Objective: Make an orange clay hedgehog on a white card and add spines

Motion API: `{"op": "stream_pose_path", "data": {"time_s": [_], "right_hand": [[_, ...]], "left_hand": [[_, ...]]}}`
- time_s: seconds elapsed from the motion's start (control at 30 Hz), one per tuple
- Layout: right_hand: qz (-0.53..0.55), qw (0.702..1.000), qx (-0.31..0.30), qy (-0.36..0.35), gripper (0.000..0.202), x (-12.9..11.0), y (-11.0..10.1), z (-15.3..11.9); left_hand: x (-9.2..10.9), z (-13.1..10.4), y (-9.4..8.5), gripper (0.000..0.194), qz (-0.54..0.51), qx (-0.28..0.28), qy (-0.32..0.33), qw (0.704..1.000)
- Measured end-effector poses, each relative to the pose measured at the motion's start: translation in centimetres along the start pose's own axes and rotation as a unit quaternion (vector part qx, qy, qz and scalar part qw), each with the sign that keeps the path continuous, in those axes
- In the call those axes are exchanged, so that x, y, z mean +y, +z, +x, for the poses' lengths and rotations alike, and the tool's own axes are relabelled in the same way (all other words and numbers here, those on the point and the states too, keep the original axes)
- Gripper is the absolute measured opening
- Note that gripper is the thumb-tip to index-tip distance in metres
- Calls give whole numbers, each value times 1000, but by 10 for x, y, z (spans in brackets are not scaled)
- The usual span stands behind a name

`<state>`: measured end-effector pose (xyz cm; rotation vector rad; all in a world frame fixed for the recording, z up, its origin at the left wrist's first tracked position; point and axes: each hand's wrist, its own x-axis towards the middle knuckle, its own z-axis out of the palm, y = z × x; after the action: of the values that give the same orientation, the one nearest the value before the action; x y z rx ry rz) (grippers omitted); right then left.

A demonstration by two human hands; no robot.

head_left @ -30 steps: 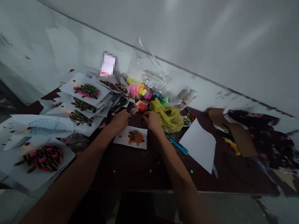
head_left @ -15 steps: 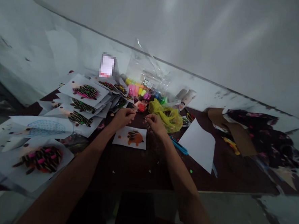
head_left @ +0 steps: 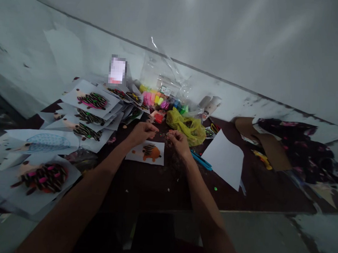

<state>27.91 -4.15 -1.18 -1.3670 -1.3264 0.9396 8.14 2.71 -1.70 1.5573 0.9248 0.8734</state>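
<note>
A small white card (head_left: 131,156) lies on the dark table, bearing an orange clay hedgehog (head_left: 155,153) with dark strips along part of its back. Just above the card's left side is my left hand (head_left: 142,134), its thumb and fingers pinched together; anything between them is too small to make out. My right hand (head_left: 179,143) is beyond the card's upper right corner, also in a pinch, with a tiny piece at its fingertips that I cannot identify. The two hands are a short gap apart. A yellow plastic bag (head_left: 186,128) sits just behind my right hand.
Stacked papers with finished-looking hedgehogs (head_left: 93,101) fill the left side. Coloured clay packs (head_left: 159,100) stand against the wall. To the right are blue scissors (head_left: 201,161), a white sheet (head_left: 224,158), a yellow cutter (head_left: 262,159), brown cardboard (head_left: 273,155) and dark flowered cloth (head_left: 301,153).
My left hand has shifted slightly right relative to the card, and my right hand has turned a little. The whole view has moved slightly. The card stays on the table.
</note>
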Motion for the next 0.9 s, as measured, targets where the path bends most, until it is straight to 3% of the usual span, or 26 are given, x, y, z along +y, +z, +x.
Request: {"op": "stream_pose_path", "data": {"time_s": [0.17, 0.3, 0.4, 0.53, 0.9], "right_hand": [[-28, 999, 38, -23, 24, 10, -4, 1], [-57, 998, 23, -17, 16, 13, -3, -1], [-74, 997, -3, -17, 12, 13, -1, -3], [-98, 994, -27, -32, 9, 9, 3, -10], [-181, 976, -91, -85, 14, -4, 8, -34]], "left_hand": [[-5, 9, 12, 29, 179, 18, 111, 977], [-9, 9, 3, 29, 276, 20, 108, 955], [-9, 5, -7, 25, 329, -15, 74, 941], [-9, -2, -15, 27, 347, -59, 46, 935], [-14, -7, -22, 30, 323, -89, 74, 939]]}}
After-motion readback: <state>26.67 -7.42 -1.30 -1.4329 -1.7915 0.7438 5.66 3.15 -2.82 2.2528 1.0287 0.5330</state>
